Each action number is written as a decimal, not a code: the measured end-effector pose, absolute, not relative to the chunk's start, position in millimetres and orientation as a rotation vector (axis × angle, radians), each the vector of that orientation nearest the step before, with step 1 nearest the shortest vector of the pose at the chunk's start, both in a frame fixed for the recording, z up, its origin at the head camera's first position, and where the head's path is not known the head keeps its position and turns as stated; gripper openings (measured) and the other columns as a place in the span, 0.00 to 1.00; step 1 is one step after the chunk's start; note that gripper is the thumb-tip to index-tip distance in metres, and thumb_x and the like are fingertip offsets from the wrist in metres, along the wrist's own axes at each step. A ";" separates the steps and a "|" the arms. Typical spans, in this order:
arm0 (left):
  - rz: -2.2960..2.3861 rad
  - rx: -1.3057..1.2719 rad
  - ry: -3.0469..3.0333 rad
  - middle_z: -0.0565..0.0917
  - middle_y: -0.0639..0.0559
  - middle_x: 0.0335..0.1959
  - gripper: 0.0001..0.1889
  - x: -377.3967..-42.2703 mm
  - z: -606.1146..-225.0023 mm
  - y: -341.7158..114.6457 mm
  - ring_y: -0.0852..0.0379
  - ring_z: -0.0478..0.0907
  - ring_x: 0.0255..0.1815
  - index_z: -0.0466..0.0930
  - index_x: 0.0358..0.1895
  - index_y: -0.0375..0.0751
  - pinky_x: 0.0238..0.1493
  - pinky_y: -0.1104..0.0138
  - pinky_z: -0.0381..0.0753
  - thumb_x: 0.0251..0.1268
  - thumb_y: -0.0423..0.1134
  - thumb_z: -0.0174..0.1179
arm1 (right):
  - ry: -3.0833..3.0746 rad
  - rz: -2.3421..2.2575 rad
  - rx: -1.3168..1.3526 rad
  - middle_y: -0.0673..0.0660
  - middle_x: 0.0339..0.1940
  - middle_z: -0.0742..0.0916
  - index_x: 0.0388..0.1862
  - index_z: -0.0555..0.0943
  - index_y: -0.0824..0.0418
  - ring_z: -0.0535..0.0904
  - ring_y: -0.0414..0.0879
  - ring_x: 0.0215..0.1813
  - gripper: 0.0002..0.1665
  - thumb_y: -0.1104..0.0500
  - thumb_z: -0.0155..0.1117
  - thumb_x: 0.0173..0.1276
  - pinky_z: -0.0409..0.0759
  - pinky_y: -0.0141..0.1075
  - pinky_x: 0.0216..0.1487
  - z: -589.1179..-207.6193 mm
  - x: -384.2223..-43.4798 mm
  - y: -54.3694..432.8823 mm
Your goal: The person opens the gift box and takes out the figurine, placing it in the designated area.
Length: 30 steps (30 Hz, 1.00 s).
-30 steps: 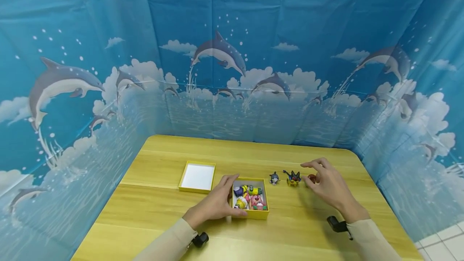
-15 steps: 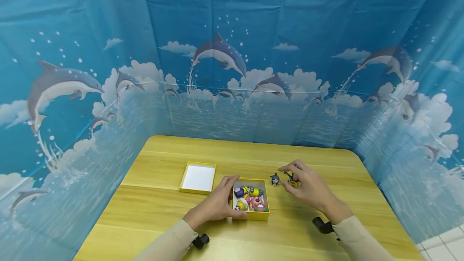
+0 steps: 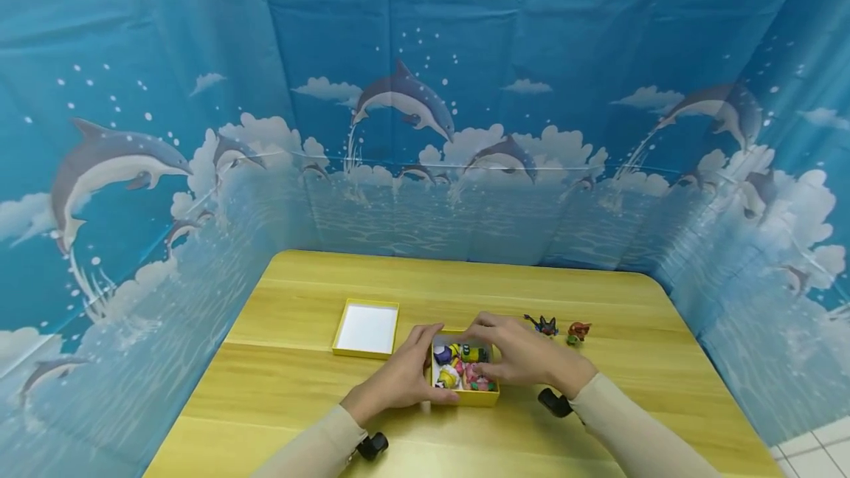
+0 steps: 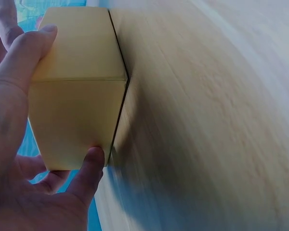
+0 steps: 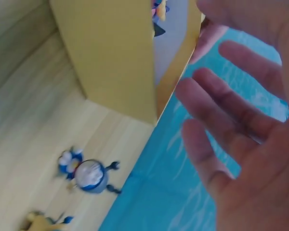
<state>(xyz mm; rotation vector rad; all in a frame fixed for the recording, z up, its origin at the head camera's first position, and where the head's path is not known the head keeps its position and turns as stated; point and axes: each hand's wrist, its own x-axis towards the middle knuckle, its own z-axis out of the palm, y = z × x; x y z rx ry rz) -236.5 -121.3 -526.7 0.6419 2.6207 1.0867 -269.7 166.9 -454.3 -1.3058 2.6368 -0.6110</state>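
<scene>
The left hand (image 3: 398, 375) grips the near-left part of a square, deep, smooth-walled yellow box (image 3: 478, 398), its thumb lying along the near wall and its other fingers spread against the adjoining side. The right hand (image 3: 521, 351) arches palm-down over the box's right side, fingers bent and reaching above the rim; its outer fingers are loosely curved and apart, but whether thumb and forefinger pinch anything cannot be told.

The box stands between the hands. Inside are small, glossy, rounded figures: a purple-and-yellow one (image 3: 446, 354) closest to the left hand's fingers, a white-and-yellow one (image 3: 448, 376) closer to its thumb, and a chubby pink one (image 3: 473, 380) under the right hand. Beyond the right hand stand a black figure with pointed ears (image 3: 546, 326) and a reddish-brown figure (image 3: 579, 332). The right wrist view also shows a blue-grey figure with a white front (image 5: 90, 174) just beside the box.

A shallow yellow tray with a white inside (image 3: 367, 327) lies beyond the left hand, on a yellow wood-grained worktop (image 3: 305, 360). Past both hands hangs a creased blue sheet printed with dolphins (image 3: 398, 227); white floor tiles (image 3: 813, 452) show far right of the right hand.
</scene>
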 end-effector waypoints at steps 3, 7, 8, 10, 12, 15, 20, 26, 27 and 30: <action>1.085 0.647 2.623 0.65 0.45 0.92 0.70 -235.1 -525.2 -119.2 0.45 0.77 0.82 0.51 0.99 0.48 0.82 0.46 0.83 0.64 0.72 0.84 | 2.555 -0.555 -1.328 0.56 0.69 0.89 0.82 0.85 0.49 0.92 0.51 0.60 0.31 0.55 0.80 0.83 0.94 0.44 0.60 -454.0 -274.8 158.4; 1.077 0.659 2.632 0.65 0.46 0.92 0.70 -235.7 -523.5 -117.7 0.45 0.76 0.84 0.50 0.98 0.47 0.83 0.46 0.82 0.65 0.73 0.83 | 2.477 -0.505 -1.338 0.54 0.69 0.89 0.78 0.88 0.50 0.91 0.46 0.60 0.29 0.54 0.82 0.82 0.93 0.41 0.61 -456.9 -283.2 147.6; 1.074 0.662 2.636 0.65 0.45 0.92 0.70 -235.9 -523.3 -117.7 0.46 0.76 0.84 0.50 0.99 0.46 0.84 0.46 0.82 0.65 0.73 0.83 | 2.456 -0.504 -1.337 0.53 0.69 0.89 0.76 0.89 0.50 0.91 0.45 0.59 0.28 0.54 0.83 0.81 0.93 0.40 0.60 -457.6 -284.8 145.4; 1.070 0.668 2.642 0.65 0.45 0.92 0.70 -236.1 -522.9 -118.2 0.46 0.76 0.85 0.50 0.99 0.46 0.84 0.47 0.82 0.65 0.73 0.82 | 2.425 -0.496 -1.340 0.51 0.69 0.90 0.75 0.90 0.49 0.90 0.43 0.60 0.27 0.53 0.83 0.81 0.92 0.39 0.62 -459.4 -287.3 141.1; 1.063 0.673 2.647 0.65 0.45 0.92 0.70 -235.9 -522.8 -119.3 0.47 0.77 0.82 0.50 0.98 0.46 0.82 0.48 0.83 0.65 0.72 0.83 | 2.403 -0.490 -1.340 0.50 0.70 0.89 0.74 0.90 0.49 0.90 0.42 0.62 0.26 0.52 0.83 0.81 0.92 0.39 0.64 -460.7 -289.0 137.4; 1.058 0.677 2.647 0.65 0.44 0.91 0.69 -234.9 -522.6 -120.0 0.48 0.78 0.79 0.51 0.98 0.45 0.79 0.49 0.85 0.66 0.70 0.84 | 2.385 -0.491 -1.333 0.49 0.71 0.90 0.73 0.91 0.50 0.89 0.42 0.64 0.25 0.52 0.83 0.81 0.91 0.39 0.67 -461.7 -289.8 133.9; 1.061 0.672 2.639 0.65 0.44 0.91 0.69 -233.9 -525.7 -118.1 0.46 0.76 0.82 0.51 0.98 0.45 0.83 0.46 0.82 0.65 0.71 0.83 | 2.354 -0.492 -1.310 0.51 0.63 0.91 0.71 0.92 0.51 0.88 0.41 0.49 0.23 0.55 0.83 0.81 0.88 0.31 0.50 -463.9 -289.8 131.4; 1.042 0.661 2.654 0.66 0.45 0.91 0.69 -235.6 -527.2 -117.3 0.45 0.76 0.82 0.51 0.98 0.47 0.82 0.46 0.83 0.64 0.72 0.83 | 2.338 -0.492 -1.258 0.51 0.63 0.90 0.71 0.92 0.50 0.84 0.31 0.41 0.23 0.56 0.83 0.81 0.85 0.27 0.45 -469.2 -291.5 129.0; 1.042 0.660 2.654 0.66 0.45 0.91 0.69 -235.9 -526.9 -117.5 0.45 0.76 0.82 0.51 0.98 0.47 0.82 0.46 0.83 0.64 0.72 0.84 | 2.338 -0.496 -1.255 0.51 0.63 0.90 0.71 0.92 0.50 0.84 0.31 0.41 0.23 0.56 0.83 0.80 0.86 0.27 0.46 -469.8 -291.9 128.6; 1.033 0.667 2.667 0.66 0.44 0.91 0.69 -236.0 -526.0 -118.2 0.44 0.77 0.82 0.52 0.98 0.46 0.82 0.45 0.83 0.65 0.71 0.84 | 2.341 -0.507 -1.265 0.51 0.65 0.90 0.70 0.93 0.50 0.85 0.31 0.44 0.22 0.55 0.84 0.80 0.87 0.27 0.50 -471.5 -292.5 127.6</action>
